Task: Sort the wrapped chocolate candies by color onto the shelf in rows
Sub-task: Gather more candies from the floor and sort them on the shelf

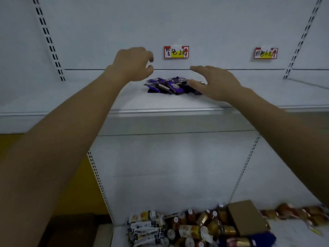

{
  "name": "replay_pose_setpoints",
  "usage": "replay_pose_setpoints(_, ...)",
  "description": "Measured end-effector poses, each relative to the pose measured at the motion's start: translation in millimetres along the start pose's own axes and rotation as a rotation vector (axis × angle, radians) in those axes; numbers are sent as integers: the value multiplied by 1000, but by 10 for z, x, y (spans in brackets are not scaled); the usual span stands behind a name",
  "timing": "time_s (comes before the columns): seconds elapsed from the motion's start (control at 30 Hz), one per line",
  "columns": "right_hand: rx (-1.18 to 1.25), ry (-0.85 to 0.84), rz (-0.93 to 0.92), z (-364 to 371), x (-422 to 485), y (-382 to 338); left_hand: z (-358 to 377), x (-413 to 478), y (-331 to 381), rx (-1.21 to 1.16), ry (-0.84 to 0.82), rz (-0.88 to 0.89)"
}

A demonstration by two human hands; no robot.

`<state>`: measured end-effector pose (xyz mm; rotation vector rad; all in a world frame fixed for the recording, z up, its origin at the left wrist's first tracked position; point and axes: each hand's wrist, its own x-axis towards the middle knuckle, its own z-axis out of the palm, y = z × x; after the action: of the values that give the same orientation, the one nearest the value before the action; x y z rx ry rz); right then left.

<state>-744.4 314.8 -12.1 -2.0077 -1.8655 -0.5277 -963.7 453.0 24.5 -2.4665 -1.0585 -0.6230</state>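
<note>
A loose pile of purple wrapped candies [170,85] lies on the white upper shelf [160,104], below a red and yellow price tag [176,52] on the back wall. My left hand [132,64] hovers above the pile's left end with fingers loosely curled and nothing in them. My right hand [211,81] is spread flat at the pile's right side, its thumb against the outer wrappers. A second price tag [265,53] hangs further right, over a bare stretch of shelf.
The lower shelf holds white packets [146,229], small bottles [190,223], a brown cardboard box [247,218] and orange-brown wrapped snacks [302,213]. Slotted shelf uprights [49,39] run along both sides. A yellow wall [71,175] shows at lower left.
</note>
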Motion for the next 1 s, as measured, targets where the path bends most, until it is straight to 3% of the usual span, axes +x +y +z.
replay_pose_setpoints(0.2,68,180,58,45,-1338,-360,-178,-1469,199,-342,308,-39)
replay_pose_setpoints(0.33,154,238,192,314,-2476,-626,167,-2477,498,-530,318,-50)
replay_pose_setpoints(0.5,164,110,397,790,-3919,-827,820,-3619,1004,-629,2,-81)
replay_pose_setpoints(0.63,205,-24,567,1127,-4950,-982,1234,-4234,1464,-643,-437,-4)
replay_pose_setpoints(0.73,238,-387,809,1232,-5578,-1012,1429,-4468,1859,-613,-703,84)
replay_pose_setpoints(0.83,235,-695,890,1220,-6110,-928,1634,-4504,2291,-582,-861,159)
replay_pose_setpoints(1.0,243,-747,1083,975,-6790,-478,1837,-4232,3246,-619,-1073,343)
